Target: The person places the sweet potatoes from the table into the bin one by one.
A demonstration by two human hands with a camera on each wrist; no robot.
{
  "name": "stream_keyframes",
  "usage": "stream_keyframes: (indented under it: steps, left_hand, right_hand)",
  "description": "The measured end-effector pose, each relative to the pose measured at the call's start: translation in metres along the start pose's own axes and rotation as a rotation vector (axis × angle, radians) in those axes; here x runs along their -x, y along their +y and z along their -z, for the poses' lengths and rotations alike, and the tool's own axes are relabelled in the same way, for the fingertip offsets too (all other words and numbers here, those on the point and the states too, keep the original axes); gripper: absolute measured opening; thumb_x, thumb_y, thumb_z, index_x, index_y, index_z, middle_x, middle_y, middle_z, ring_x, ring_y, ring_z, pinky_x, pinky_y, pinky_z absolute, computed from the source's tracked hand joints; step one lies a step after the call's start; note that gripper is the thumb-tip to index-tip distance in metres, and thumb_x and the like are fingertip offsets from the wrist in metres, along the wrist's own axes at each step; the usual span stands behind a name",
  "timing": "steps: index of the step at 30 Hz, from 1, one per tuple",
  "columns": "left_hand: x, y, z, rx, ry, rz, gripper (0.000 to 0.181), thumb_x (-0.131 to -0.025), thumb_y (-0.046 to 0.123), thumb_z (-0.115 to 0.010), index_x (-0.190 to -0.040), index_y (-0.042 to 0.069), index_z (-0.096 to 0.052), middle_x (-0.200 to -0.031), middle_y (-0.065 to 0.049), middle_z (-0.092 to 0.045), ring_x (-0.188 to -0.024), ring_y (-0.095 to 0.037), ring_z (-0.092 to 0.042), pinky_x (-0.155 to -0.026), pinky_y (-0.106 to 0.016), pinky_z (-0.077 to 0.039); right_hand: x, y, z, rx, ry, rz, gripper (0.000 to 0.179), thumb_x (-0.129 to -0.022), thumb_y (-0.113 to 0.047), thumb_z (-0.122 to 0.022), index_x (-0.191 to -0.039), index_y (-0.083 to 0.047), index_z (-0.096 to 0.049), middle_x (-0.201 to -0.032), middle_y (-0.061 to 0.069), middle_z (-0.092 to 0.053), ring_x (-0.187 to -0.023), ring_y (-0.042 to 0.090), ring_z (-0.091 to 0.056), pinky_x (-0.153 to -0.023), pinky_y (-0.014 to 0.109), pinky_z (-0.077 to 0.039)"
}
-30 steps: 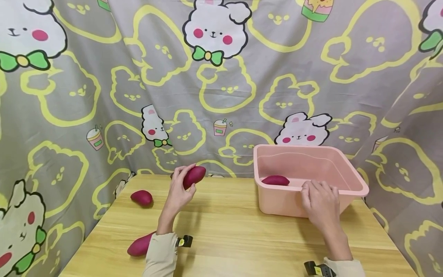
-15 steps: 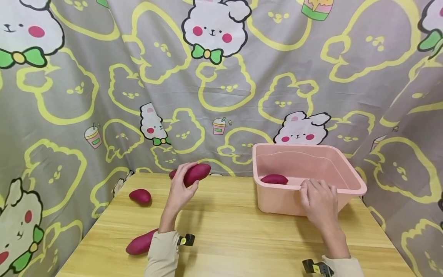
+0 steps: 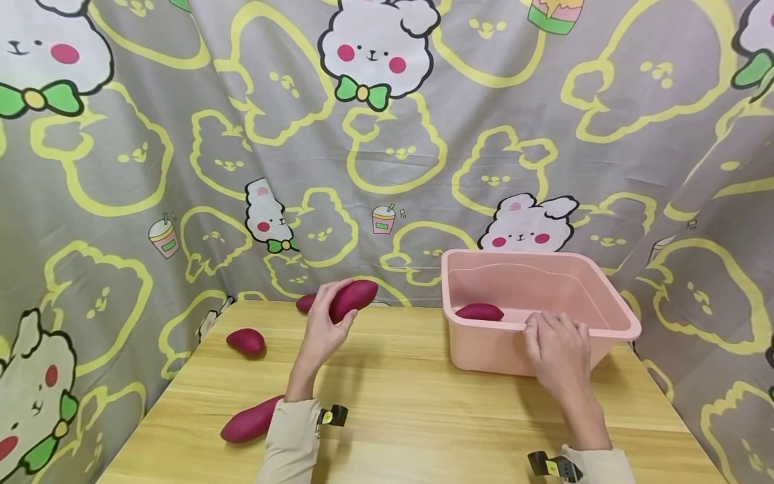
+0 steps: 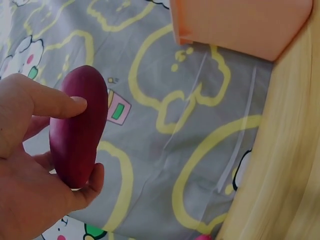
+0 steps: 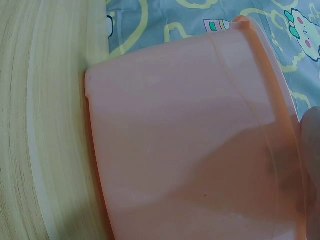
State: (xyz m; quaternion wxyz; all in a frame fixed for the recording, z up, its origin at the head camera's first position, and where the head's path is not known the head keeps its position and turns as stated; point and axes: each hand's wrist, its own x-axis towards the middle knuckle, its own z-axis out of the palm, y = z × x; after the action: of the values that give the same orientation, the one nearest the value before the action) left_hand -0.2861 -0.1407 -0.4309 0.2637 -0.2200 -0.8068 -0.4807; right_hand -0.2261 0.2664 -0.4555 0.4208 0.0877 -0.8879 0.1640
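Note:
My left hand point(image 3: 323, 329) holds a purple sweet potato point(image 3: 355, 299) above the back of the table, with fingers over one side and thumb on the other. The left wrist view shows that sweet potato point(image 4: 80, 130) pinched in the fingers. My right hand point(image 3: 559, 349) grips the front rim of a pink plastic bin point(image 3: 496, 349). In the right wrist view the bin's wall point(image 5: 175, 140) fills most of the picture, and only a bit of the hand point(image 5: 311, 140) shows. Inside the bin lies another sweet potato point(image 3: 480, 312).
One sweet potato point(image 3: 306, 304) sits at the back edge, partly behind my left hand. A small one point(image 3: 246, 343) rests on the left of the wooden table point(image 3: 411, 417). A longer one point(image 3: 250, 421) lies partly under my left sleeve. A patterned curtain point(image 3: 399, 168) hangs behind.
My left hand, with its sweet potato, has shifted right and slightly up, uncovering more of the one at the back edge. My right hand has stayed on the bin's rim.

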Motion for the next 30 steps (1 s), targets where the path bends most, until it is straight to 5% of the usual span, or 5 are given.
stream_keyframes:
  steps: [30]
  left_hand:
    - [-0.009, 0.022, -0.027, 0.022, 0.004, -0.060, 0.061, -0.080, -0.011, -0.074, -0.136, 0.011, -0.064, -0.132, -0.010, -0.060, -0.122, -0.028, -0.057, -0.099, -0.049, -0.047]
  right_hand:
    - [0.002, -0.001, 0.001, -0.010, -0.020, -0.009, 0.027, -0.102, -0.017, -0.043, -0.078, -0.010, -0.053, -0.076, 0.007, -0.057, -0.082, 0.035, -0.052, -0.078, 0.054, -0.034]
